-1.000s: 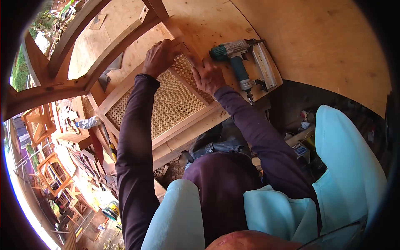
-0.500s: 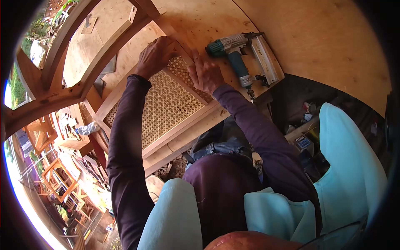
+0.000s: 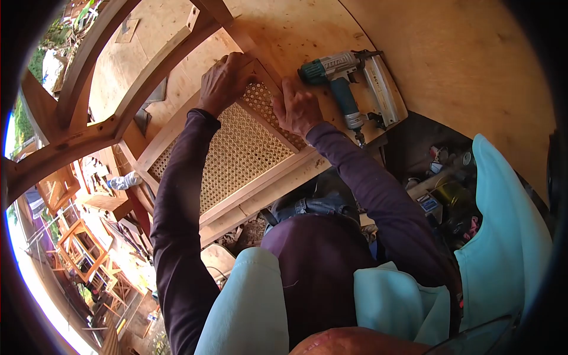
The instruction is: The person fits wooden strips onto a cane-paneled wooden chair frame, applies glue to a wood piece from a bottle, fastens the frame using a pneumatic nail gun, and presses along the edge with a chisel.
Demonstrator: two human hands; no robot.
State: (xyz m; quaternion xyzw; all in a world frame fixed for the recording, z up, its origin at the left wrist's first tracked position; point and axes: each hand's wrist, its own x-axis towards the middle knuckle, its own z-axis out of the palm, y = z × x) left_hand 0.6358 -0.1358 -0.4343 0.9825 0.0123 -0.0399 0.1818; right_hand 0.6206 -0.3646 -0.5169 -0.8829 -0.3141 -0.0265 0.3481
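Observation:
A wooden frame (image 3: 260, 179) with woven cane webbing (image 3: 239, 157) lies tilted across the workbench in front of me. A narrow wood strip (image 3: 269, 126) crosses the webbing near its right end. My left hand (image 3: 225, 83) is closed over the frame's far corner, its fingertips partly hidden. At the right-hand side of the frame, my right hand (image 3: 299, 110) has its fingers curled around the edge, with the index finger raised and bent. Just right of that hand rests a teal and grey pneumatic nail gun (image 3: 343, 89), touched by neither hand.
A curved wooden chair frame (image 3: 136, 97) rises at the left. The plywood bench top (image 3: 284, 29) extends behind the work. Cans and loose items (image 3: 441, 189) lie in the dark area below right. More wooden frames (image 3: 83, 248) stand in the background at left.
My right hand has shifted slightly down and right along the frame edge, and its index finger is more bent. My left hand stays at the corner. The view has moved a little.

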